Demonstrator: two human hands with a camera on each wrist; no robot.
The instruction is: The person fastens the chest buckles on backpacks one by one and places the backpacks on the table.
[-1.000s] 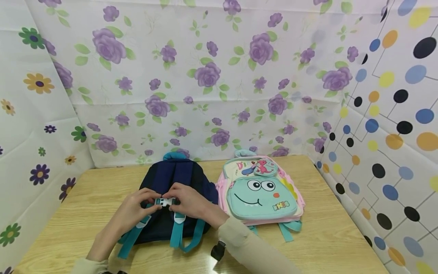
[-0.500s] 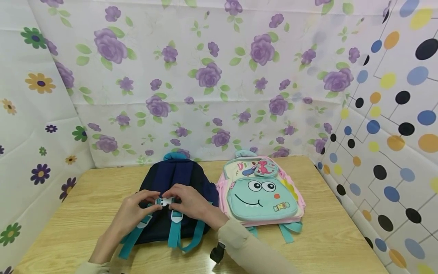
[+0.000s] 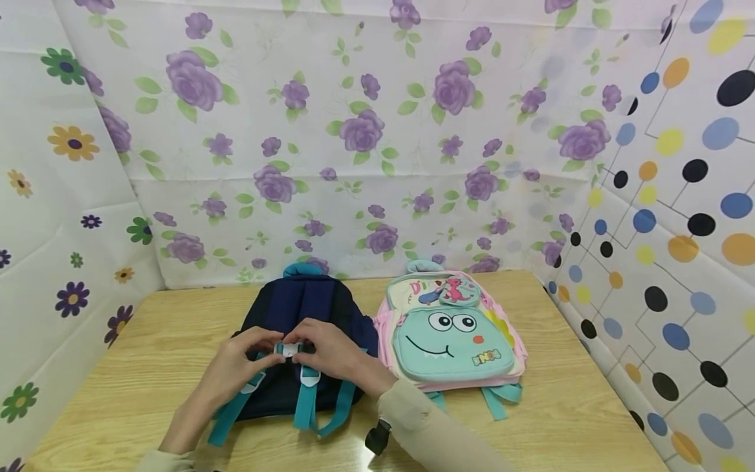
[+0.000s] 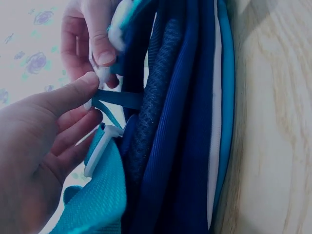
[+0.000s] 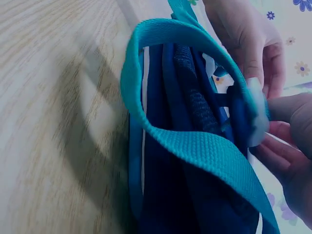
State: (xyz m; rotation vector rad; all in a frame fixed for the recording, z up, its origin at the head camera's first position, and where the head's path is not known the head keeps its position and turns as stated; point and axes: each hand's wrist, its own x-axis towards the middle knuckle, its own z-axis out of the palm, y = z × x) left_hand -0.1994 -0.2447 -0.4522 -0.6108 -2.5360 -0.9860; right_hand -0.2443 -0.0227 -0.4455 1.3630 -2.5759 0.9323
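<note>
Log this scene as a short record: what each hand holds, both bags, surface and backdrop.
Left hand: pinches one side of the white buckle
Right hand: pinches the buckle's other side
Latch: partly hidden; cannot tell if fully locked
Navy backpack: under the hands, strap side up
Pink-and-mint backpack: to its right, cartoon face up
Surface: wood-grain table under both bags
Backdrop: white sheet with purple roses

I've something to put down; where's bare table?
The table is bare between the navy backpack and left wall, and between the dinosaur backpack and dotted wall. Crowded: where the backpacks adjoin, and around left hand and right hand.
</note>
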